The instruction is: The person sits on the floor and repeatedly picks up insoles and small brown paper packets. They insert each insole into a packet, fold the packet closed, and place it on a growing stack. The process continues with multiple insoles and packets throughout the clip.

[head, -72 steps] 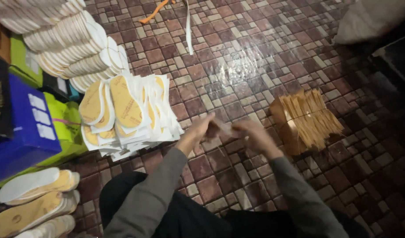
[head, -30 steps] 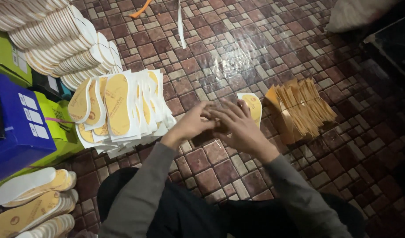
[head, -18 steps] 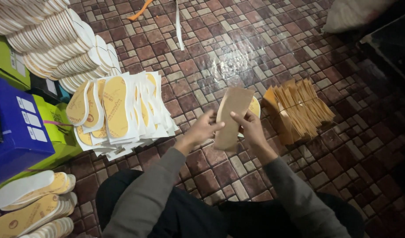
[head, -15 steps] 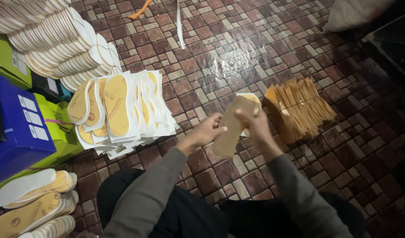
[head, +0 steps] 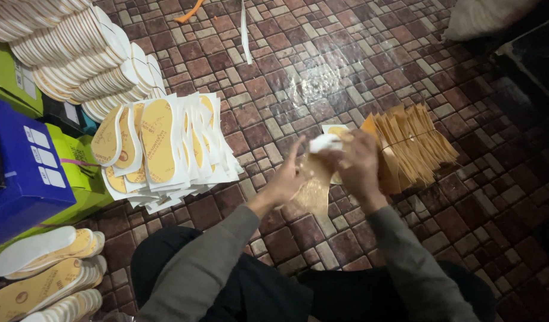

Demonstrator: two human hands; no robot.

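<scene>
Both hands, left hand [head: 284,182] and right hand [head: 359,162], now pinch the tan foot-shaped insole [head: 315,183], lowered since a moment ago. The bundle of tan card backings [head: 415,143] lies at three o'clock.

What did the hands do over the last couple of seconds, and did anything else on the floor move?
Both hands, the left hand and right hand, took up a tan insole piece and swung it rightward toward the bundle of tan pieces; a white piece now shows at its top. The fanned white-and-yellow insoles and the coloured boxes stayed put.
</scene>
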